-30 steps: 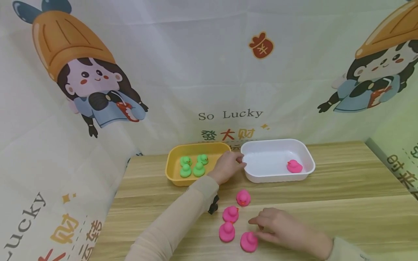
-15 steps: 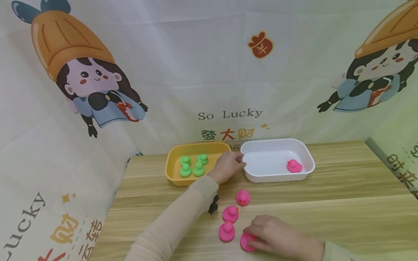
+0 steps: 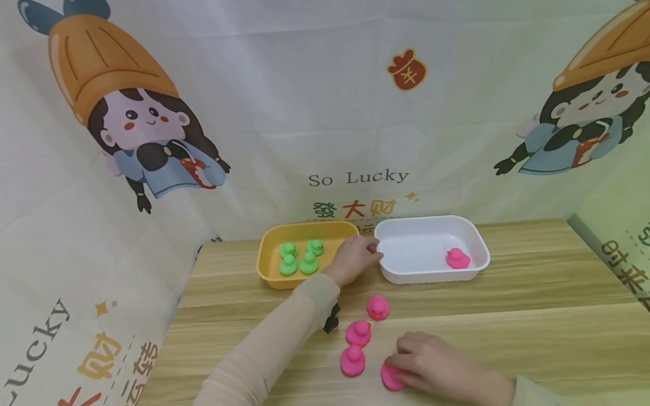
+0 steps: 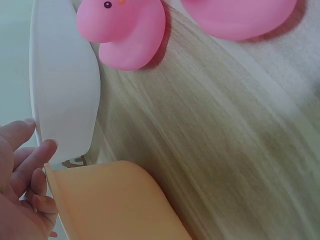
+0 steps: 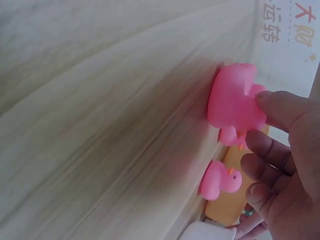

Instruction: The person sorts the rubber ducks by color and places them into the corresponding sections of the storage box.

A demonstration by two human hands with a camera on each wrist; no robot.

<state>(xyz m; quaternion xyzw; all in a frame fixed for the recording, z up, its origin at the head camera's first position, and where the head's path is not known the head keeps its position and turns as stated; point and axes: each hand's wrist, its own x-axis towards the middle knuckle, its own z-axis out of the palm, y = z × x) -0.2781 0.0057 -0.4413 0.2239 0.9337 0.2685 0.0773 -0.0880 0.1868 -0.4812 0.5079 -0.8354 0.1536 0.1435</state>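
The right hand [image 3: 437,363] has closed its fingertips [image 5: 277,107] on the nearest pink duck [image 3: 392,376], pinching it at the front of the wooden table [image 3: 533,316]; the duck looks about to leave the surface, though I cannot tell if it has. The left hand [image 3: 354,258] rests between the yellow tray [image 3: 269,265] and the white tray [image 3: 434,276], fingers loosely bent against the white rim, gripping nothing firmly. Three more pink ducks [image 3: 358,332] stand just beside the held one, and a fifth [image 3: 457,258] sits in the white tray; four green ducks [image 3: 299,257] fill the yellow one. The pinch looks shallow on a smooth, rounded toy, so it could squirt free, or the wrist could knock the neighbours over.
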